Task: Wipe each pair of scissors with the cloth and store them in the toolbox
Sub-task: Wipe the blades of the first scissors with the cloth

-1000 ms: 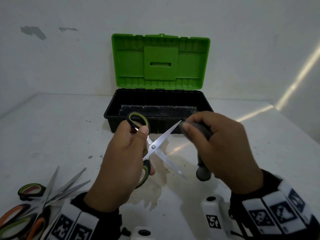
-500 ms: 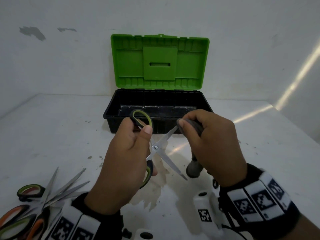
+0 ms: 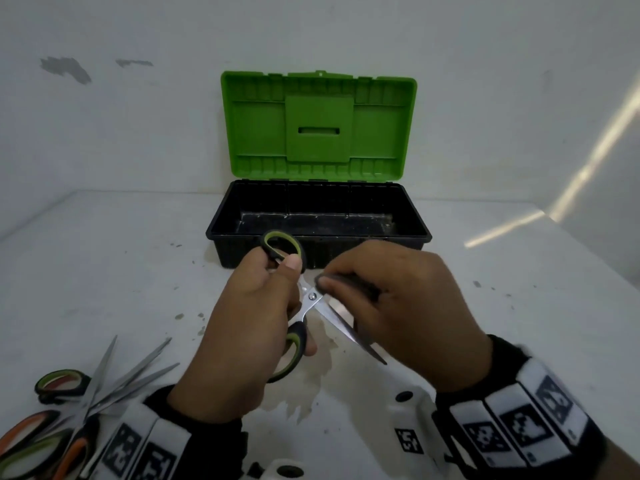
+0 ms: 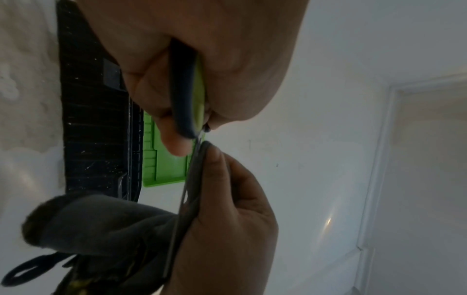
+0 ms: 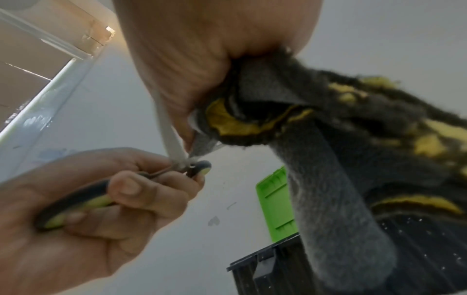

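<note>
My left hand grips the black-and-green handles of a pair of scissors, whose blades stand spread apart in front of the toolbox. One handle loop sticks up above my thumb. My right hand pinches a dark grey cloth round the upper blade, close to the pivot. The lower blade points down to the right, partly under that hand. In the left wrist view the cloth hangs below the blade; in the right wrist view the cloth shows yellow patches. The black toolbox stands with its green lid raised.
Several more scissors with green and orange handles lie in a heap at the table's near left corner. A stain marks the white table under my hands. The wall rises just behind the toolbox.
My right hand has slid the cloth along the upper blade from its tip toward the pivot. The left hand has kept its hold on the handles, almost still.
</note>
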Demonstrator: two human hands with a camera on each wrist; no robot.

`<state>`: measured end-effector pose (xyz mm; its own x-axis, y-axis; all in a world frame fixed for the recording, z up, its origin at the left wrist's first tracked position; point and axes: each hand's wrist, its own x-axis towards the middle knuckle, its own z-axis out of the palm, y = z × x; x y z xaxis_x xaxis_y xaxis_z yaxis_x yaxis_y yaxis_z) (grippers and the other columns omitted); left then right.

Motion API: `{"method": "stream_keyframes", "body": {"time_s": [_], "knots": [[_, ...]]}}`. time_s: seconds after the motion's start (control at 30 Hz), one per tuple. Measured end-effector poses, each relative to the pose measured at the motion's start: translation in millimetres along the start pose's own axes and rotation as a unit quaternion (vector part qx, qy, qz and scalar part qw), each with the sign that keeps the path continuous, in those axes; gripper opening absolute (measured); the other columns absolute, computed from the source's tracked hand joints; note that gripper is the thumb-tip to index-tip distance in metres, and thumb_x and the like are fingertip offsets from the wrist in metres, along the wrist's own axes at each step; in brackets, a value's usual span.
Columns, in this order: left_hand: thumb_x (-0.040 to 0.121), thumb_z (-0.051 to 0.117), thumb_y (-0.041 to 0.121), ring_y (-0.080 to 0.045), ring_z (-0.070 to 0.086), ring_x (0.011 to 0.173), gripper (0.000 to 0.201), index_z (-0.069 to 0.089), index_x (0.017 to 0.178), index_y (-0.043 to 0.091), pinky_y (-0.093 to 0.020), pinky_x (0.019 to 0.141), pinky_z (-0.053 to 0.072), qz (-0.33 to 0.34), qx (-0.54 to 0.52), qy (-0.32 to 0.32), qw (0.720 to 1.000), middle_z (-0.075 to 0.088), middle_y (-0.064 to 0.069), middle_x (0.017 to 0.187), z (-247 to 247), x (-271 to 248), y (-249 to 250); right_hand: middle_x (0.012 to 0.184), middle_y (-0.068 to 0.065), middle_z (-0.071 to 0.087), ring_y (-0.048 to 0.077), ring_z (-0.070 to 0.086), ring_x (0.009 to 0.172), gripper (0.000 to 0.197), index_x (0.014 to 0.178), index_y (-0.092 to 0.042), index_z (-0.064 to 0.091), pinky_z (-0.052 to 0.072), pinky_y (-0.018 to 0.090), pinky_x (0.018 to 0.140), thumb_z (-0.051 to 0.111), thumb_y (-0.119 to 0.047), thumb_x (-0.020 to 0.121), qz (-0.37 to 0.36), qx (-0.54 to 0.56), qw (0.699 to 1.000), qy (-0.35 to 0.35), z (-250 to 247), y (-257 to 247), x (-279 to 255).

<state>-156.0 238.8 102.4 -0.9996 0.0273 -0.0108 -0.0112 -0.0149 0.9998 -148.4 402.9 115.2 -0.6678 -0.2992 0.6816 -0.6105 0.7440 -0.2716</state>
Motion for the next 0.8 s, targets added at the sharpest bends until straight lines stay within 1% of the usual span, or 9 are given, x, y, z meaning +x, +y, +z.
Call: {"method": "stream_keyframes", "body": {"time_s": [0.03,0.1,0.23,0.33,0.4,0.53,0.6,0.7,0.8], "knots": [[0.1,0.049,0.034,-0.024,0.048,0.05,0.03,0.05,0.072,0.023,-0.027,0.044,0.045,-0.008,0.0,0.0,1.0,0.037,-0.004,0.067,-1.1,-0.6,-0.1,0.078,-0.009,0.069,0.006,0.062,0.069,0.007,0.087,-0.02,0.075,0.051,0.028,0.063,0.07,-0.025,0.088,0.011,-0.002,1.0,0.015,-1.4,3.5,0.9],[0.1,0.048,0.036,-0.021,0.051,0.046,0.028,0.052,0.077,0.021,-0.028,0.045,0.044,-0.017,0.003,-0.002,1.0,0.039,-0.004,0.069,-2.9,-1.7,-0.3,0.077,-0.01,0.068,0.005,0.061,0.068,0.007,0.087,-0.02,0.075,0.051,0.026,0.063,0.071,-0.026,0.088,0.027,-0.004,0.999,0.03,-5.0,7.1,1.7],[0.1,0.048,0.036,-0.016,0.049,0.043,0.027,0.052,0.076,0.023,-0.03,0.047,0.046,-0.01,0.005,-0.002,1.0,0.039,-0.001,0.066,-2.3,-3.9,1.7,0.081,-0.008,0.071,0.003,0.063,0.072,0.01,0.09,-0.019,0.075,0.051,0.02,0.066,0.07,-0.026,0.089,-0.004,0.007,1.0,-0.012,-2.1,-0.1,-3.8],[0.101,0.048,0.033,-0.013,0.045,0.044,0.024,0.055,0.082,0.019,-0.03,0.047,0.048,-0.007,0.0,-0.004,1.0,0.037,-0.001,0.063,-1.1,-4.0,2.1,0.08,-0.01,0.07,0.003,0.061,0.071,0.009,0.089,-0.019,0.075,0.05,0.022,0.066,0.071,-0.027,0.088,0.024,0.004,1.0,0.021,-2.8,7.9,-4.1],[0.101,0.048,0.034,-0.014,0.046,0.042,0.024,0.055,0.084,0.018,-0.03,0.047,0.048,-0.01,0.005,-0.008,1.0,0.037,0.0,0.062,-0.9,-4.5,1.7,0.078,-0.01,0.069,0.001,0.06,0.068,0.007,0.088,-0.018,0.075,0.049,0.02,0.065,0.072,-0.025,0.087,0.038,-0.002,0.998,0.044,-4.7,12.3,-3.9],[0.1,0.048,0.037,-0.018,0.049,0.046,0.027,0.052,0.079,0.02,-0.026,0.044,0.045,-0.022,0.019,0.003,1.0,0.039,0.0,0.062,-1.5,-5.0,2.2,0.079,-0.008,0.07,0.0,0.06,0.069,0.011,0.09,-0.017,0.075,0.047,0.011,0.066,0.07,-0.026,0.088,0.009,0.006,1.0,0.018,-1.9,4.3,-7.7],[0.1,0.048,0.037,-0.019,0.049,0.047,0.026,0.054,0.081,0.021,-0.027,0.046,0.046,-0.026,0.012,0.001,1.0,0.038,-0.001,0.064,-1.4,-4.9,2.3,0.078,-0.009,0.07,0.0,0.06,0.069,0.009,0.089,-0.018,0.075,0.046,0.01,0.067,0.07,-0.026,0.088,0.031,0.006,0.999,0.037,-1.6,9.7,-6.8],[0.1,0.048,0.036,-0.018,0.051,0.043,0.025,0.055,0.082,0.021,-0.032,0.05,0.046,-0.033,0.01,-0.006,0.999,0.038,-0.002,0.066,-2.1,-3.9,0.5,0.075,-0.011,0.069,0.003,0.062,0.069,0.005,0.084,-0.018,0.075,0.048,0.015,0.064,0.073,-0.023,0.086,0.088,0.014,0.993,0.071,-2.8,23.4,-3.4],[0.1,0.048,0.035,-0.019,0.051,0.044,0.026,0.054,0.08,0.02,-0.027,0.045,0.045,-0.015,0.015,0.011,1.0,0.039,-0.005,0.068,-1.9,-3.3,-1.6,0.067,-0.016,0.063,0.001,0.06,0.06,0.004,0.083,-0.02,0.074,0.044,0.01,0.059,0.073,-0.022,0.086,0.13,0.028,0.988,0.079,-5.3,29.0,-1.9]]}}
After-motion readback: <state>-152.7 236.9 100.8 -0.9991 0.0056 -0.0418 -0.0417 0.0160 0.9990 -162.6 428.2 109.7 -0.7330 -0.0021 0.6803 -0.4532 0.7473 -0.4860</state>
